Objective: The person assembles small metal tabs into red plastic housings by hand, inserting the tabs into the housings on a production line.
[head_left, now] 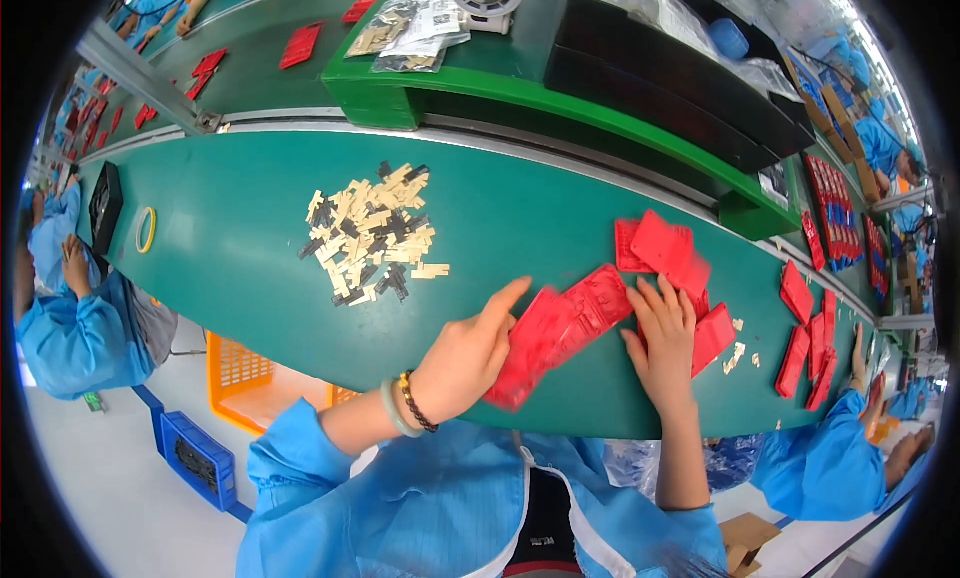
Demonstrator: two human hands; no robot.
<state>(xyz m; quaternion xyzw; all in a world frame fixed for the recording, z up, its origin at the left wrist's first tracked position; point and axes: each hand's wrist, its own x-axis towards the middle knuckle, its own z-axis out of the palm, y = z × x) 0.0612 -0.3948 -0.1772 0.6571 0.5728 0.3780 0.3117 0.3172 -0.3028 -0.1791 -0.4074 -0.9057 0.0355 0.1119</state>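
My left hand (468, 358) is closed on the near end of a long red plastic shell (560, 330), thumb side along it and index finger stretched out. The shell is tilted above the table, blurred at its near end, with moulded recesses at its far end. My right hand (664, 340) has its fingers spread, their tips by the shell's far end and a loose heap of red plastic pieces (712, 340). One red piece (672, 250) just beyond those fingertips is smeared by motion. Whether the right fingertips touch it, I cannot tell.
A pile of cream and black small plastic parts (370, 233) lies on the green table (230, 218). More red shells (797, 293) lie at the right, near a co-worker's sleeve (815, 458). A green shelf (540, 96) holds black bins (680, 88). An orange crate (236, 378) stands below left.
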